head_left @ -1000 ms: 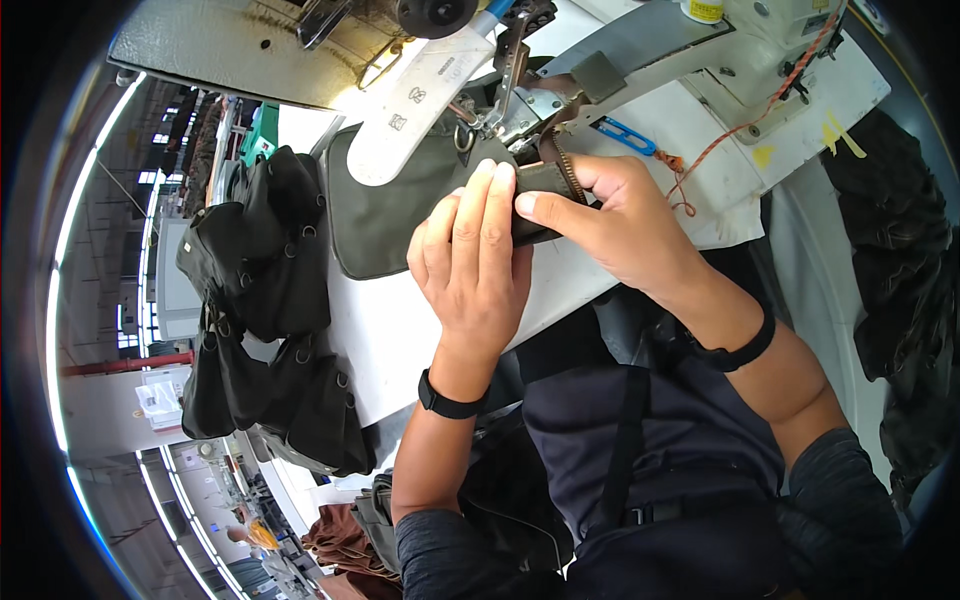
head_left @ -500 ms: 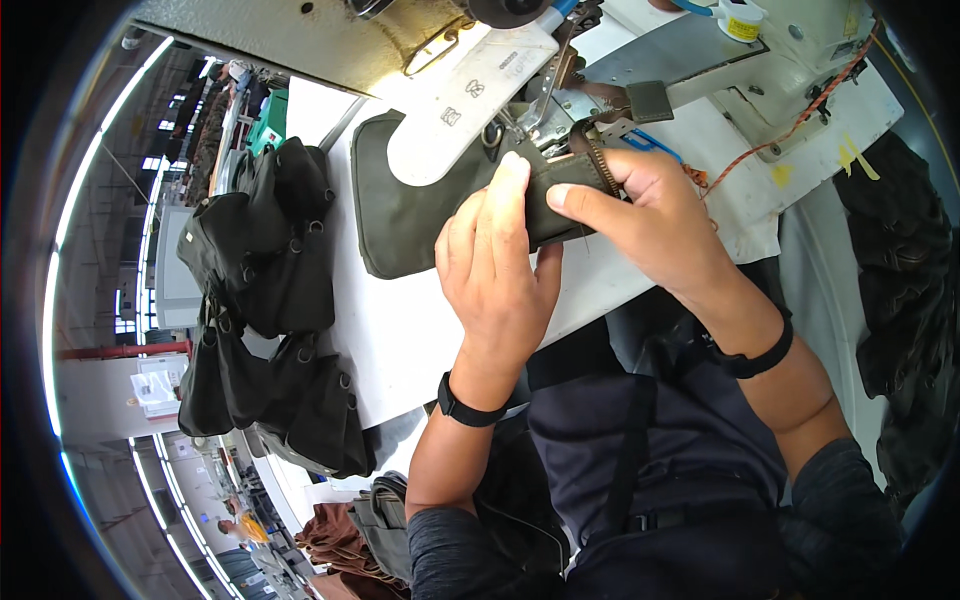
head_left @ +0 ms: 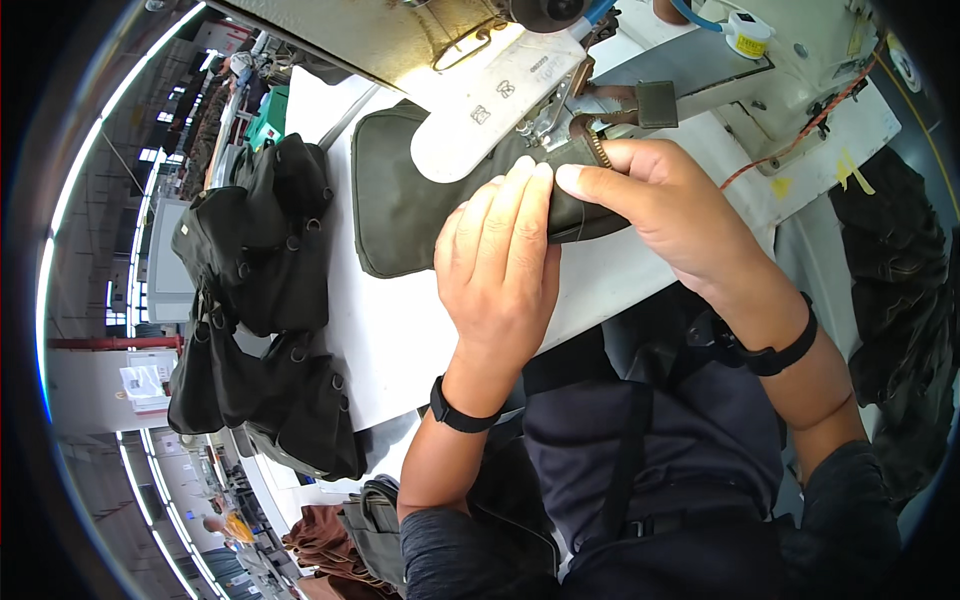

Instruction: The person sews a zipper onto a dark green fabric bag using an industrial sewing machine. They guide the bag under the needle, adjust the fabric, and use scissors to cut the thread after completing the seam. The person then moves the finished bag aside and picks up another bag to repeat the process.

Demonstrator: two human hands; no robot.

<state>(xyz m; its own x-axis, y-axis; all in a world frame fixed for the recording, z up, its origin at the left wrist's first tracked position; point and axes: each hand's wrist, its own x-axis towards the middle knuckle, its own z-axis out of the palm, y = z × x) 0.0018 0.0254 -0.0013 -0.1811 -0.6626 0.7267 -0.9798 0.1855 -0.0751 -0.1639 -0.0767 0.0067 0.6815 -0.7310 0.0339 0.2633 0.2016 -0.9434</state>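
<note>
Partly hidden, right hand [head_left: 672, 202] pinching dark green fabric [head_left: 398, 200], left hand [head_left: 497, 262] over it, left grip too obscured to tell.

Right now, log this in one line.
left hand: on green fabric piece | right hand: holding its edge by zipper | sewing machine: ahead | dark bags: left

A dark olive, round-cornered fabric piece [head_left: 398, 205] lies mostly flat on the white table [head_left: 385, 345].

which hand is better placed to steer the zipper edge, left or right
Right, most likely: the right hand is at the zipper edge, thumb and fingers gripping it. The left hand lies farther from it, fingers extended over the dark green fabric.
</note>
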